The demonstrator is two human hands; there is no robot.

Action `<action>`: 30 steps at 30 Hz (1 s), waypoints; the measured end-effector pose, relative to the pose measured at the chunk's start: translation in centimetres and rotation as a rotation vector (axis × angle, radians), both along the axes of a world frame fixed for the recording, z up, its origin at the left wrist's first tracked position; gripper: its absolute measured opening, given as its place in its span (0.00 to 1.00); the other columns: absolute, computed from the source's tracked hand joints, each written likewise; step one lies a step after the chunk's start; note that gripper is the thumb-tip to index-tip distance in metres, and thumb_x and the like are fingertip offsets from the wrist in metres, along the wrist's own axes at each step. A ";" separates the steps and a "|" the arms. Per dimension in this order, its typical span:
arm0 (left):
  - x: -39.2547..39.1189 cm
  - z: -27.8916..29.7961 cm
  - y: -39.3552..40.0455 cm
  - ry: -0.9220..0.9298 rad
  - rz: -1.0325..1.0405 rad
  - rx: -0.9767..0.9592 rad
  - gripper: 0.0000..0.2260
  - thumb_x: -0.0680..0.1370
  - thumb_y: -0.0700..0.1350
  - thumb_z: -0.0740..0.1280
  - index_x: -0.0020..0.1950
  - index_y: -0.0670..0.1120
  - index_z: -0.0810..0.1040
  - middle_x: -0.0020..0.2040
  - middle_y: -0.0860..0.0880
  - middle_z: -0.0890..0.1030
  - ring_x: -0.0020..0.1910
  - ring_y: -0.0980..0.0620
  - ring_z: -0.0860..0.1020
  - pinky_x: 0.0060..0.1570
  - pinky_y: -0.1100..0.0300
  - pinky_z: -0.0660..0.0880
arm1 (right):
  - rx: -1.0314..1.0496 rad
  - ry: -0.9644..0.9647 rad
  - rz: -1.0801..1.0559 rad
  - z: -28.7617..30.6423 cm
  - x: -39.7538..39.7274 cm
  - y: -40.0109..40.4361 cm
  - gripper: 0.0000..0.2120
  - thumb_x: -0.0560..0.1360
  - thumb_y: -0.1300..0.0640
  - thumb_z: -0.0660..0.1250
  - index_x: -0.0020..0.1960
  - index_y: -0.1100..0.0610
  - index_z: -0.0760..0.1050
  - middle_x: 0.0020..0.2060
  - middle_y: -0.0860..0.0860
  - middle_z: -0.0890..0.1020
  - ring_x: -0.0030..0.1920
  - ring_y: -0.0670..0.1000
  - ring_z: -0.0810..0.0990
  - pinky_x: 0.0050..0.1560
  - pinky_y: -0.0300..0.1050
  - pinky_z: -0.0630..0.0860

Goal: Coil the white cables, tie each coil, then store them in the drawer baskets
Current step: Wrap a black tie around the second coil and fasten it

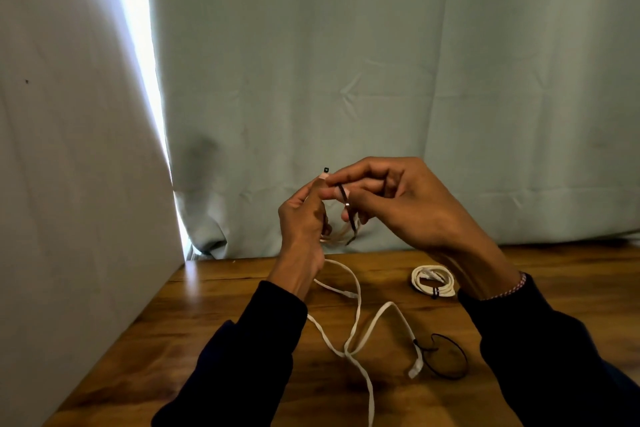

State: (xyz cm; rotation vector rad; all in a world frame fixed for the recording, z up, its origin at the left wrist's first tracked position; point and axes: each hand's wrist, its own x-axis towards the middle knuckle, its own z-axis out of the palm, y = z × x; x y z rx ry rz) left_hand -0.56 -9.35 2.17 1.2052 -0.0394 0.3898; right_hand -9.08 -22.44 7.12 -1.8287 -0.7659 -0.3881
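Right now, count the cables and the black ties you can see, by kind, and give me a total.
Tied white cable coils on the table: 1, the tied coil
White cables not yet tied: 1, the loose cable, which runs up to the left hand
Black ties: 3, the tie in hand at the right hand, the coil's tie, and the looped tie on the table
Total: 5

A pale green curtain [381, 80] hangs behind a wooden table [214, 315], its hem bunched at the table's far edge. A grey-white panel [69, 149] stands at the left, with a bright strip of daylight [145, 45] between it and the curtain
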 end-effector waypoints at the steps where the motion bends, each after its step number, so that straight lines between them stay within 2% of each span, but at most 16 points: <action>1: -0.2 0.1 0.0 -0.005 0.012 0.007 0.10 0.80 0.47 0.67 0.56 0.46 0.85 0.33 0.46 0.75 0.32 0.51 0.70 0.30 0.59 0.69 | 0.003 -0.044 -0.025 -0.1 0.1 0.1 0.09 0.78 0.60 0.69 0.57 0.58 0.83 0.46 0.50 0.88 0.39 0.48 0.85 0.40 0.37 0.79; 3: -0.7 0.3 -0.1 -0.023 0.029 0.007 0.11 0.79 0.49 0.68 0.56 0.46 0.85 0.32 0.46 0.72 0.30 0.52 0.67 0.28 0.61 0.67 | 0.005 -0.125 -0.051 -0.2 0.2 0.2 0.08 0.77 0.60 0.70 0.55 0.58 0.84 0.45 0.50 0.87 0.41 0.47 0.85 0.42 0.37 0.79; 5: -0.7 0.3 -0.1 -0.018 0.043 -0.011 0.12 0.79 0.49 0.68 0.57 0.44 0.85 0.39 0.37 0.76 0.34 0.46 0.72 0.33 0.61 0.69 | 0.021 -0.169 -0.048 -0.1 0.1 0.2 0.08 0.76 0.60 0.72 0.54 0.58 0.85 0.46 0.49 0.87 0.47 0.48 0.86 0.48 0.42 0.81; 6: -0.5 0.2 0.0 -0.008 0.057 -0.015 0.12 0.80 0.48 0.68 0.58 0.43 0.84 0.45 0.33 0.78 0.54 0.35 0.77 0.35 0.60 0.70 | 0.028 -0.183 -0.036 0.0 -0.1 0.2 0.09 0.74 0.60 0.73 0.54 0.58 0.85 0.46 0.49 0.87 0.48 0.50 0.86 0.50 0.45 0.82; 7: -0.5 0.1 0.0 0.004 0.065 -0.017 0.12 0.80 0.48 0.67 0.57 0.43 0.84 0.49 0.31 0.77 0.45 0.57 0.68 0.36 0.60 0.71 | 0.029 -0.201 -0.022 0.1 -0.3 0.1 0.09 0.73 0.59 0.73 0.53 0.59 0.85 0.46 0.49 0.87 0.49 0.51 0.85 0.52 0.47 0.83; 8: -0.4 0.0 -0.1 0.019 0.071 -0.008 0.12 0.80 0.48 0.67 0.58 0.42 0.84 0.50 0.32 0.78 0.41 0.45 0.75 0.36 0.60 0.73 | 0.024 -0.220 -0.010 0.3 -0.6 0.1 0.10 0.72 0.57 0.73 0.52 0.59 0.86 0.46 0.49 0.86 0.49 0.51 0.85 0.53 0.47 0.82; 9: -0.4 -0.1 -0.1 0.031 0.077 -0.001 0.13 0.80 0.48 0.67 0.58 0.42 0.84 0.50 0.33 0.79 0.42 0.48 0.75 0.38 0.58 0.75 | 0.019 -0.233 0.001 0.4 -0.8 0.0 0.10 0.71 0.57 0.74 0.51 0.59 0.86 0.45 0.49 0.86 0.49 0.51 0.85 0.52 0.46 0.82; 12: -0.6 -0.1 -0.1 0.028 0.091 -0.006 0.14 0.81 0.49 0.66 0.59 0.42 0.84 0.52 0.37 0.82 0.44 0.47 0.77 0.40 0.56 0.76 | 0.059 -0.198 0.073 0.6 -1.5 0.2 0.09 0.71 0.62 0.74 0.51 0.61 0.85 0.44 0.51 0.87 0.46 0.48 0.86 0.44 0.36 0.79; 15: -1.0 0.3 -0.3 0.013 0.096 -0.027 0.14 0.79 0.51 0.68 0.57 0.42 0.84 0.59 0.37 0.81 0.61 0.36 0.78 0.53 0.49 0.79 | 0.147 -0.183 0.012 0.4 -1.6 0.7 0.09 0.72 0.62 0.75 0.52 0.61 0.83 0.39 0.51 0.87 0.38 0.46 0.85 0.37 0.31 0.77; 16: -1.2 0.4 -0.3 0.004 0.098 -0.028 0.14 0.79 0.52 0.69 0.55 0.44 0.85 0.59 0.37 0.81 0.62 0.36 0.77 0.49 0.52 0.80 | 0.184 -0.187 -0.035 0.3 -1.5 0.9 0.11 0.72 0.61 0.76 0.53 0.59 0.80 0.37 0.51 0.87 0.36 0.47 0.85 0.36 0.31 0.76; 18: -1.3 0.5 -0.3 -0.020 0.105 -0.015 0.09 0.78 0.53 0.70 0.48 0.50 0.86 0.57 0.39 0.82 0.53 0.37 0.79 0.37 0.59 0.75 | 0.235 -0.230 -0.100 0.2 -1.2 1.1 0.12 0.73 0.60 0.76 0.53 0.58 0.77 0.35 0.53 0.86 0.33 0.49 0.85 0.34 0.33 0.76; 19: -1.4 0.6 -0.3 -0.032 0.111 -0.012 0.07 0.78 0.53 0.70 0.43 0.53 0.85 0.55 0.40 0.83 0.48 0.40 0.79 0.37 0.58 0.74 | 0.240 -0.265 -0.123 0.1 -1.0 1.2 0.10 0.73 0.60 0.75 0.52 0.58 0.77 0.35 0.52 0.85 0.33 0.48 0.85 0.33 0.33 0.76; 21: -1.5 0.7 -0.4 -0.048 0.126 -0.008 0.08 0.78 0.53 0.70 0.39 0.57 0.83 0.50 0.44 0.85 0.51 0.40 0.80 0.48 0.51 0.79 | 0.235 -0.308 -0.158 0.0 -0.8 1.2 0.07 0.74 0.60 0.74 0.52 0.58 0.81 0.36 0.48 0.85 0.33 0.47 0.85 0.33 0.32 0.76; 23: -1.8 0.9 -0.5 -0.054 0.135 0.004 0.09 0.78 0.53 0.70 0.38 0.57 0.83 0.46 0.51 0.85 0.58 0.39 0.79 0.59 0.44 0.77 | 0.240 -0.314 -0.179 0.0 -0.7 1.2 0.08 0.75 0.59 0.74 0.53 0.56 0.83 0.40 0.46 0.86 0.33 0.47 0.85 0.32 0.31 0.76; 26: -2.2 1.3 -0.6 -0.085 0.143 0.016 0.07 0.77 0.53 0.71 0.40 0.56 0.85 0.45 0.55 0.86 0.56 0.45 0.80 0.61 0.44 0.77 | 0.239 -0.340 -0.194 -0.1 -0.4 1.1 0.09 0.77 0.56 0.70 0.57 0.52 0.83 0.47 0.45 0.86 0.35 0.46 0.86 0.33 0.33 0.77; 30: -2.3 1.6 -0.7 -0.137 0.148 0.023 0.06 0.77 0.51 0.71 0.41 0.56 0.85 0.41 0.57 0.86 0.49 0.53 0.82 0.56 0.51 0.80 | 0.135 -0.471 -0.257 -0.6 0.7 0.6 0.12 0.78 0.59 0.70 0.60 0.53 0.81 0.52 0.44 0.85 0.43 0.41 0.86 0.42 0.31 0.79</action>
